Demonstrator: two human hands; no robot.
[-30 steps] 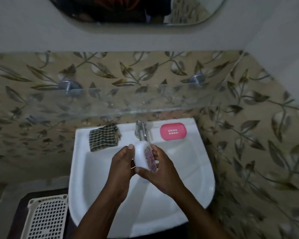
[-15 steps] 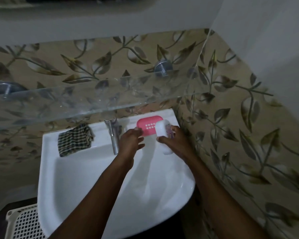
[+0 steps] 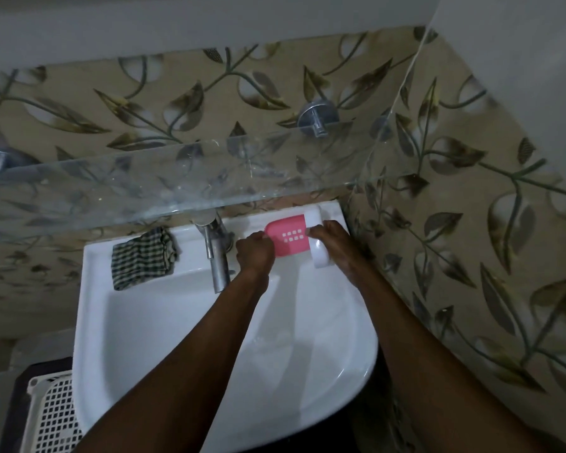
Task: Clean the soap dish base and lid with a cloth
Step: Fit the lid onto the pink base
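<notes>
Leaf-patterned tiles back the white sink point(image 3: 118, 322), where both hands have moved from over the basin up to its rear right corner. Our right hand point(image 3: 337, 246) has carried the white lid point(image 3: 319, 250) there and holds it, touching the pink soap dish base point(image 3: 286, 235). Our left hand point(image 3: 254, 255) has closed its grip on the base's left edge. Both parts are now together, so wiping can start; the checked cloth point(image 3: 143, 256) lies untouched at the rear left, beyond the tap point(image 3: 216, 253).
</notes>
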